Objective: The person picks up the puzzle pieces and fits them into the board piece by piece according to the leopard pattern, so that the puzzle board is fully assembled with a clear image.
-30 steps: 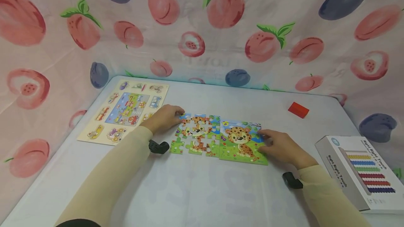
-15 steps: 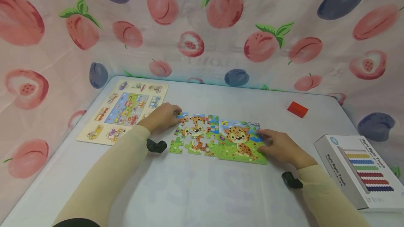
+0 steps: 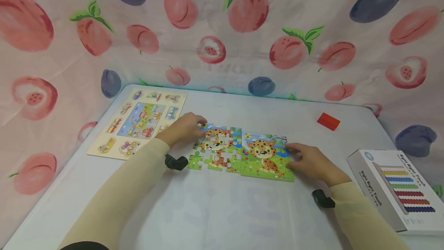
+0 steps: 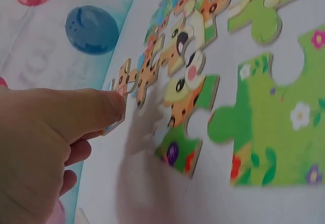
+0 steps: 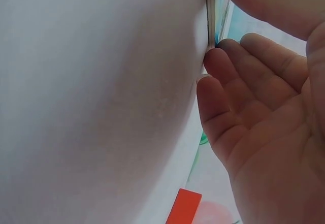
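My left hand (image 3: 186,128) pinches a small corner jigsaw piece (image 4: 123,79) between thumb and fingers. In the left wrist view this piece stands tilted at the upper left end of the partly joined leopard jigsaw (image 4: 180,89). In the head view the jigsaw lies flat, with gaps between some pieces. Against its right side lies the leopard picture board (image 3: 265,157). My right hand (image 3: 310,163) rests at the board's right edge, thumb and fingertips touching it. From the right wrist only the board's thin edge (image 5: 211,16) shows, beside relaxed fingers.
A wooden vehicle puzzle board (image 3: 104,134) lies at the back left. Farther back on the right sits a red block (image 3: 328,121). A white box (image 3: 381,200) with coloured bars printed on it stands at the front right. A fruit-print cloth (image 3: 243,49) hangs behind the table.
My left hand has shifted a little to the right, bringing the pinched jigsaw piece closer to the joined pieces. My right hand keeps its place at the picture board's edge.
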A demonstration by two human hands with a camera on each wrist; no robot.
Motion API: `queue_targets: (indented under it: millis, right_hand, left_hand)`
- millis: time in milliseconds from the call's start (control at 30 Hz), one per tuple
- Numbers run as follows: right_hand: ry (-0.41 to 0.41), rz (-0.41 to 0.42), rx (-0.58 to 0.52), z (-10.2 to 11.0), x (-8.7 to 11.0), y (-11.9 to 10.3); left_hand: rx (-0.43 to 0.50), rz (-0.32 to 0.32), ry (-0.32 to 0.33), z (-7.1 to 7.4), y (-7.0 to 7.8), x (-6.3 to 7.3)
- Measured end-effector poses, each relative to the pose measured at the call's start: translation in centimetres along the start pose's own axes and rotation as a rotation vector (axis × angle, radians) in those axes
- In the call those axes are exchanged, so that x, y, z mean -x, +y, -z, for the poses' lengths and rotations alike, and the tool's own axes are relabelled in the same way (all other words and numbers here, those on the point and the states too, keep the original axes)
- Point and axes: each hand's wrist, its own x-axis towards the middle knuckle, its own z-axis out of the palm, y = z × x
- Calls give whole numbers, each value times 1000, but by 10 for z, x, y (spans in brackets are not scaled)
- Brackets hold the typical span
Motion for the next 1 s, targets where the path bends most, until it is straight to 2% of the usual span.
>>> queue_targets:
  millis: [100, 333, 500, 667, 900, 1000]
  right_hand:
    - [2, -8, -9, 1, 1, 2]
    - [-2, -13, -35, 1, 0, 0]
    - [-1, -17, -36, 1, 0, -3]
    - [1, -17, -37, 1, -1, -3]
    - [-4, -19, -40, 1, -2, -2]
    - [-2, -20, -37, 1, -2, -2]
  left_hand:
    - [12, -28, -8, -3, 10, -4]
    - [-22, -160, -8, -12, 33, -9]
    - [-20, -211, 1, -19, 45, -13]
    - [-13, -217, -4, -27, 56, -19]
    - [-28, -192, -28, -37, 72, -26]
    - [-35, -206, -31, -43, 77, -29]
